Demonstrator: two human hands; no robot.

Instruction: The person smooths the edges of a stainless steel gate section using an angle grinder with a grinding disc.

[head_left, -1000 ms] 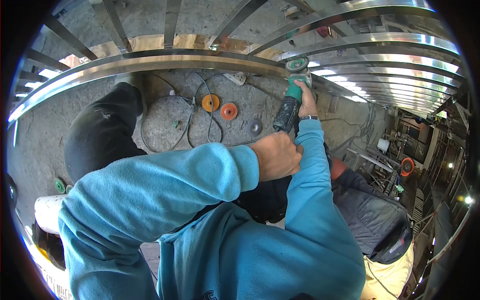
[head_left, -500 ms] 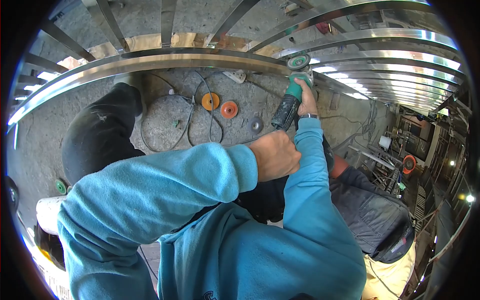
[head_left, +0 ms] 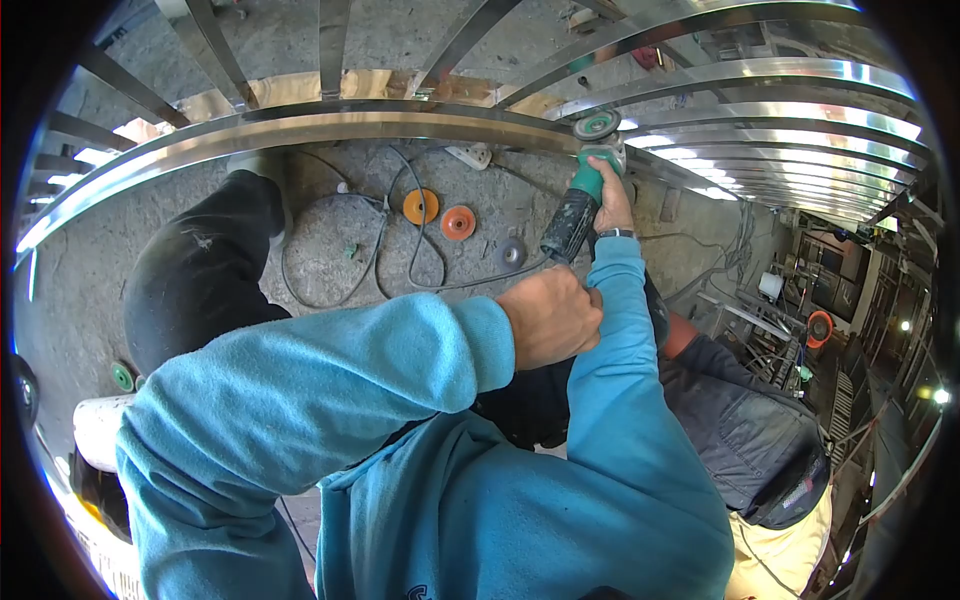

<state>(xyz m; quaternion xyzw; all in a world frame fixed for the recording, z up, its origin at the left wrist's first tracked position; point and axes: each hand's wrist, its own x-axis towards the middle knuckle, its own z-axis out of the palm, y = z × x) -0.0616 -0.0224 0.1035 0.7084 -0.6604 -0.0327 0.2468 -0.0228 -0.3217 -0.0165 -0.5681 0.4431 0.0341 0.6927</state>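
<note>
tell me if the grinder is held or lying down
Held: the right hand is wrapped around the grinder, its disc close by the metal rail. Whether disc and rail touch, I cannot tell.

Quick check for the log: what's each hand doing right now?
Left hand: closed in a fist near the grinder's rear end; whether it grips anything can't be told.
Right hand: closed, holding the angle grinder.
</note>
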